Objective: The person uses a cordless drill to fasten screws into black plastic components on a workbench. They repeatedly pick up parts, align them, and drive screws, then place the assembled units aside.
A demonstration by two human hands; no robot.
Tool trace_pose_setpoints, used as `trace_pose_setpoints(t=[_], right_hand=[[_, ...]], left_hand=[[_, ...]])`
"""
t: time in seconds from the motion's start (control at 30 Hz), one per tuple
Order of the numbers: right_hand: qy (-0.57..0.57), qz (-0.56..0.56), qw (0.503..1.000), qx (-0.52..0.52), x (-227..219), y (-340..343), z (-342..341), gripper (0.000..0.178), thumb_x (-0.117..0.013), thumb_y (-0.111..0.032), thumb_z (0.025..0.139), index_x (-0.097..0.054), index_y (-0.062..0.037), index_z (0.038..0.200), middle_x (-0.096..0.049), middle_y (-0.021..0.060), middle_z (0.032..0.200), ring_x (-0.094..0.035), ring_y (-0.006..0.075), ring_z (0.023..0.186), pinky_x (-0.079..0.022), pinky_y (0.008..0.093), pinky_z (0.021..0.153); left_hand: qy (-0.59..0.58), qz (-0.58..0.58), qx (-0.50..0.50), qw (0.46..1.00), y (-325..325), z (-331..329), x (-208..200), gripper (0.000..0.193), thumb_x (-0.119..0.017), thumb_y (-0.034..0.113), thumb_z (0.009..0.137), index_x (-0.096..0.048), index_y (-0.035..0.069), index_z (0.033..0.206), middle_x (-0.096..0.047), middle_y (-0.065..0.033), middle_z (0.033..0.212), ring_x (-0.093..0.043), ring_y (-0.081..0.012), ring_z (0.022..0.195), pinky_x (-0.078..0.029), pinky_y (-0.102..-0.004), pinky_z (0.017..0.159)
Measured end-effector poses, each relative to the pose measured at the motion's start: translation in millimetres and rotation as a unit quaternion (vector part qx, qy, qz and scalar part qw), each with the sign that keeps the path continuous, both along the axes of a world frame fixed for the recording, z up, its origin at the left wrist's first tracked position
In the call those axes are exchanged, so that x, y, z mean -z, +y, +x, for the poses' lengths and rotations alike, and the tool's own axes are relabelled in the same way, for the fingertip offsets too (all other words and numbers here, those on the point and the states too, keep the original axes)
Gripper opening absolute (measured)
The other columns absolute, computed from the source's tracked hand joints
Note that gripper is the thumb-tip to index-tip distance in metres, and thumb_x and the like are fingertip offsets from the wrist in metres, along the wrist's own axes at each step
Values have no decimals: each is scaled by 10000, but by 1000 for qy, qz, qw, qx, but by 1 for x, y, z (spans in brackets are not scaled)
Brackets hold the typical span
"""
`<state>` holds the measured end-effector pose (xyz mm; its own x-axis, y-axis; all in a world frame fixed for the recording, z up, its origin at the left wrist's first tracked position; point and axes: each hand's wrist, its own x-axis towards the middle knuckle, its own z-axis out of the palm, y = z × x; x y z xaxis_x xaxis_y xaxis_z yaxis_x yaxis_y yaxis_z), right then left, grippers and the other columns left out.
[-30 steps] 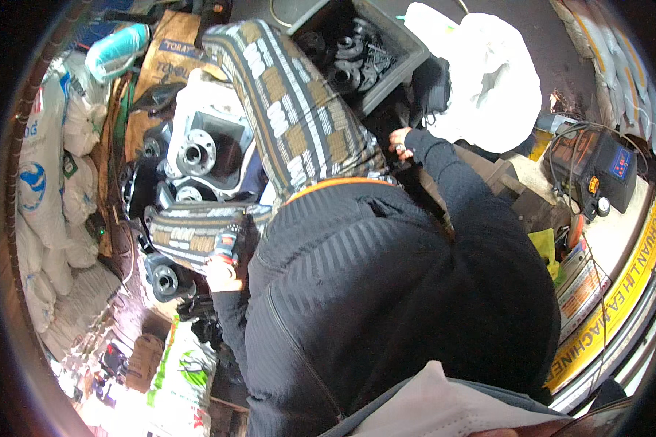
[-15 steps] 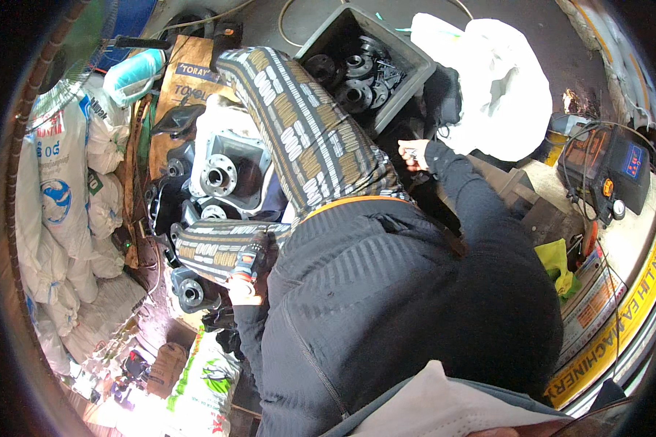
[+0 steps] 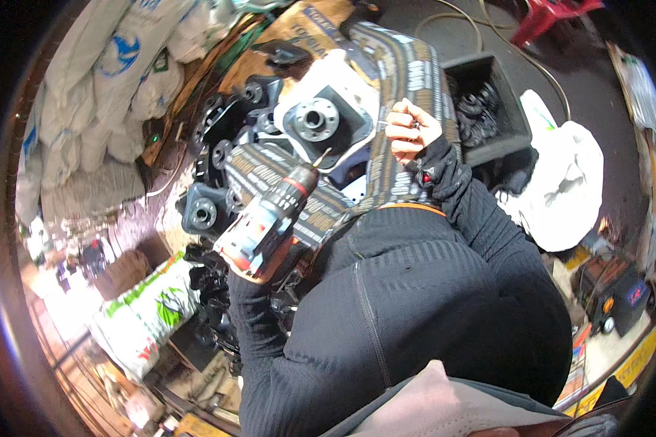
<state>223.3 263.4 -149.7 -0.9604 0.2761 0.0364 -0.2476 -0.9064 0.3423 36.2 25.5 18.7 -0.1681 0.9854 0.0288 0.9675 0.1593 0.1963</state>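
Observation:
My left hand [image 3: 283, 261] is wrapped round a cordless drill [image 3: 270, 215], mostly hidden beneath its body. The drill's thin bit points up and away, toward a black square part with a round grey flange [image 3: 316, 120]. Bolt holes ring the flange's central opening, and the part rests on white material between my legs. Above my right thigh, my right hand [image 3: 410, 131] is closed, with small dark bits showing between the fingers, too small to name. More black flanged parts [image 3: 202, 213] lie to the left of my legs.
A grey bin [image 3: 499, 109] of dark metal parts stands beyond my right leg, beside a white sack [image 3: 565, 186]. Stuffed white sacks [image 3: 106, 109] are piled at the left. A black machine with a gauge [image 3: 611, 295] sits at the right; a red plastic stool [image 3: 550, 18] is far right.
My right hand has come from beside the bin to above my right thigh. The drill in my left hand is raised and now points at the flanged part. The view has turned.

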Motion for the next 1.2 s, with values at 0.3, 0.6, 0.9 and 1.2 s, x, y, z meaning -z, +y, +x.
trace_pose_setpoints(t=[0.3,0.6,0.9,1.2], right_hand=[[43,46,995,-76,2,-24,-62,287,-342,-294,941,-480,-56,861,-363,-12,616,-304,95,429,-262,235,369],[-18,36,994,-104,-8,-37,-76,296,-305,-282,952,-482,-45,933,-438,36,692,-355,118,446,-275,240,383],[-68,118,987,-86,-4,-39,-81,374,-357,-252,936,-427,-57,1247,-519,75,1214,-365,63,458,-292,203,395],[-272,453,836,-149,-16,-43,-79,271,-545,-172,862,-572,-2,1071,-620,30,840,-368,29,420,-252,157,340]], left_hand=[[-153,8,-17,988,-12,-15,26,293,-633,197,677,-582,140,960,-584,-67,894,-576,-276,824,-466,-387,714],[-153,48,-27,987,9,-16,5,284,-689,161,613,-619,123,886,-604,-51,803,-603,-238,736,-486,-345,660],[-91,73,-19,993,2,-19,3,284,-696,206,640,-625,138,906,-625,-22,836,-615,-213,743,-494,-346,663],[-136,-30,-48,989,2,-29,-7,330,-690,184,688,-608,84,992,-621,-86,936,-607,-256,842,-480,-356,745]])
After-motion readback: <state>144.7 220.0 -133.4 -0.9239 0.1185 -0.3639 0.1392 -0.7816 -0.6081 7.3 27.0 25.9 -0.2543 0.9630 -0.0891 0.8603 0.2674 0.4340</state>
